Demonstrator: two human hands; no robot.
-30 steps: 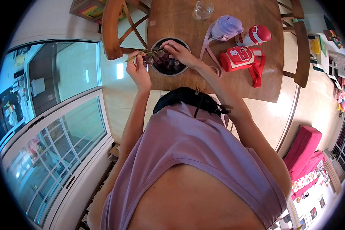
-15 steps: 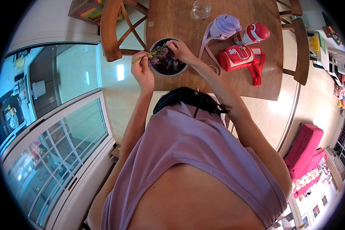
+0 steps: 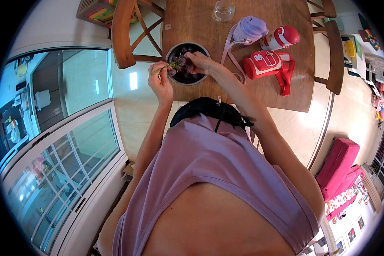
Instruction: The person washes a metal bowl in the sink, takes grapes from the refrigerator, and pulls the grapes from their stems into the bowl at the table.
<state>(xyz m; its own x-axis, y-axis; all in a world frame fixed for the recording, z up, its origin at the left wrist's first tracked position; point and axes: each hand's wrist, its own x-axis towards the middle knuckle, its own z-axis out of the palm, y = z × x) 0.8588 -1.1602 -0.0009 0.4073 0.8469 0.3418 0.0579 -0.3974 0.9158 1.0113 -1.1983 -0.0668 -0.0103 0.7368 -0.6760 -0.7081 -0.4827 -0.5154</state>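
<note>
Right hand [image 3: 200, 63] shifted, bowl [image 3: 191, 84] — dark grapes [image 3: 182, 61] inside

No word, brand or number was legible from where I stood. The red and cream cylindrical case with a red strap [image 3: 263, 65] and the white bottle with a rounded red lid [image 3: 272, 41] bore markings too small to read.

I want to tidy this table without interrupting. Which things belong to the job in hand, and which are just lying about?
In the job:
grapes
green stem, in the left hand
bowl

Apparently just lying about:
clear glass
lilac bottle
red-lidded bottle
red-and-white case
</note>
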